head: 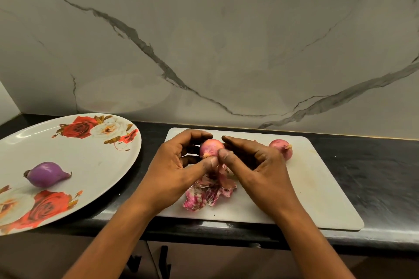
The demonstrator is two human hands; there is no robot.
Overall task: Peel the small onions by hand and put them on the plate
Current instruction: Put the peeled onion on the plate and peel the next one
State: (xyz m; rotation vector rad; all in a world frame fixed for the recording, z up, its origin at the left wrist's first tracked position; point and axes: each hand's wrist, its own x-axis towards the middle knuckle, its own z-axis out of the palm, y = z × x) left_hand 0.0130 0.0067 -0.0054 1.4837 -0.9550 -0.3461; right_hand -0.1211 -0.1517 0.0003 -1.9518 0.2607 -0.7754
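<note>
A small pink onion (211, 146) is held above the white cutting board (317, 188) between both hands. My left hand (179, 165) grips it from the left, thumb against its root end. My right hand (254, 163) pinches the onion's skin with thumb and fingers from the right. A strip of skin hangs down from the onion. Below lies a heap of pink onion peels (208, 190). A second unpeeled onion (282, 148) rests on the board just right of my right hand. One peeled purple onion (46, 174) lies on the floral plate (95, 154) at the left.
The black counter (374, 165) runs under the board and plate, with its front edge near me. A marble wall (204, 41) rises right behind. The plate overhangs toward the counter's front left.
</note>
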